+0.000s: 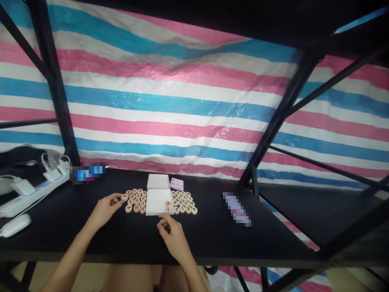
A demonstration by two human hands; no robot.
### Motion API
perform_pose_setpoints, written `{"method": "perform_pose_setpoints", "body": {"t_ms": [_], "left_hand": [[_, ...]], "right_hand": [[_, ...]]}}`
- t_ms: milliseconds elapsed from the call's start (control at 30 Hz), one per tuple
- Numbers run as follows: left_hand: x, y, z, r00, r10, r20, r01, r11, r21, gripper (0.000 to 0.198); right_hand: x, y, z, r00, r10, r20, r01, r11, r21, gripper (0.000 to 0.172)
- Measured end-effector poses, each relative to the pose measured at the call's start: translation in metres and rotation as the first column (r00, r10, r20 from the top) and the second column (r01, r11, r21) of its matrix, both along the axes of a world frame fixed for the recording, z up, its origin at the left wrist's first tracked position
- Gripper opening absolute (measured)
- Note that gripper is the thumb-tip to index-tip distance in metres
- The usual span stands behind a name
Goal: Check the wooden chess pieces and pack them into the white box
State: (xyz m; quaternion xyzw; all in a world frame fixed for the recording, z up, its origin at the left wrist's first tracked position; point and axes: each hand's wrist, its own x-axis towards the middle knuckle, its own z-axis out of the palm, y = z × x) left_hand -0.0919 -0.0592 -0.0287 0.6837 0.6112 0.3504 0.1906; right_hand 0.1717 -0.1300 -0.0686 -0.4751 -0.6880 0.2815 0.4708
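Note:
Round pale pieces with red characters (137, 201) lie grouped on the black table, left of an open white box (156, 201). Pieces with dark characters (182, 202) form another group to its right. Two red-marked pieces (167, 207) sit inside the box at its right front corner. My left hand (109, 205) has its thumb and fingers closed on a red-marked piece (124, 197) at the left end of the red group. My right hand (170, 230) is at the box's front edge, fingers curled; whether anything is between them is too small to tell.
A small pink-and-white paper (177, 184) lies behind the dark group. Blurred-out objects rest at the right (237, 209) and back left (87, 173). A white power strip (33, 198) with chargers and a white device (16, 225) are at far left. Black frame posts flank the striped sheet.

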Motion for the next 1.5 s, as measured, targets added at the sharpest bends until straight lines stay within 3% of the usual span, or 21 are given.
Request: {"method": "perform_pose_setpoints", "body": {"t_ms": [133, 300, 433, 500, 567, 633, 667, 800, 900, 1100, 1233, 1333, 1400, 1500], "left_hand": [[-0.015, 0.025, -0.003, 0.992, -0.074, -0.102, 0.060, 0.990, -0.128, 0.039], [-0.014, 0.039, -0.007, 0.978, -0.116, -0.174, 0.093, 0.987, -0.133, 0.035], [-0.017, 0.040, -0.005, 0.980, -0.094, -0.178, 0.071, 0.989, -0.133, 0.035], [-0.015, 0.034, -0.002, 0.986, -0.032, -0.164, 0.014, 0.994, -0.109, 0.036], [-0.005, 0.019, 0.000, 0.989, 0.036, -0.146, -0.041, 0.999, -0.034, 0.036], [0.017, -0.002, 0.000, 0.995, 0.038, -0.092, -0.032, 0.997, 0.064, 0.035], [0.031, -0.014, -0.002, 0.998, -0.022, -0.055, 0.027, 0.995, 0.098, 0.033], [0.085, -0.050, -0.017, 0.937, -0.348, 0.039, 0.345, 0.936, 0.069, 0.026], [0.103, -0.056, -0.026, 0.925, -0.378, 0.030, 0.378, 0.926, -0.012, 0.025], [0.098, -0.054, -0.022, 0.928, -0.368, 0.055, 0.372, 0.926, -0.069, 0.026], [0.098, -0.054, -0.023, 0.928, -0.362, 0.086, 0.369, 0.926, -0.078, 0.026], [0.098, -0.052, -0.026, 0.929, -0.353, 0.114, 0.362, 0.929, -0.073, 0.028], [0.097, -0.052, -0.027, 0.921, -0.360, 0.148, 0.373, 0.926, -0.066, 0.030], [0.097, -0.053, -0.024, 0.899, -0.410, 0.155, 0.423, 0.904, -0.064, 0.027]], "right_hand": [[-0.001, 0.000, -0.001, 0.998, -0.011, 0.065, 0.009, 1.000, 0.029, 0.022], [-0.003, -0.004, -0.001, 0.997, -0.016, 0.081, 0.014, 0.999, 0.033, 0.021], [0.007, 0.002, 0.014, 0.990, -0.106, 0.095, 0.084, 0.975, 0.206, 0.025], [0.019, 0.015, 0.029, 0.968, -0.187, 0.167, 0.134, 0.949, 0.284, 0.026], [0.032, 0.036, 0.044, 0.916, -0.213, 0.339, 0.123, 0.955, 0.269, 0.023], [0.041, 0.059, 0.057, 0.802, -0.152, 0.577, 0.044, 0.980, 0.196, 0.021], [0.044, 0.070, 0.060, 0.733, -0.098, 0.674, -0.005, 0.989, 0.149, 0.021], [0.041, 0.103, 0.062, 0.658, -0.003, 0.753, -0.084, 0.993, 0.077, 0.014], [0.036, 0.113, 0.057, 0.622, 0.033, 0.782, -0.103, 0.994, 0.040, 0.015], [0.035, 0.115, 0.057, 0.570, 0.119, 0.813, -0.185, 0.983, -0.014, 0.018], [0.032, 0.096, 0.061, 0.594, 0.110, 0.797, -0.195, 0.981, 0.009, 0.016], [0.026, 0.066, 0.057, 0.720, 0.042, 0.693, -0.130, 0.989, 0.076, 0.014], [0.020, 0.042, 0.047, 0.927, 0.044, 0.373, -0.078, 0.994, 0.078, 0.014], [0.011, 0.013, 0.026, 0.993, 0.099, 0.067, -0.097, 0.995, -0.035, 0.012]]}}
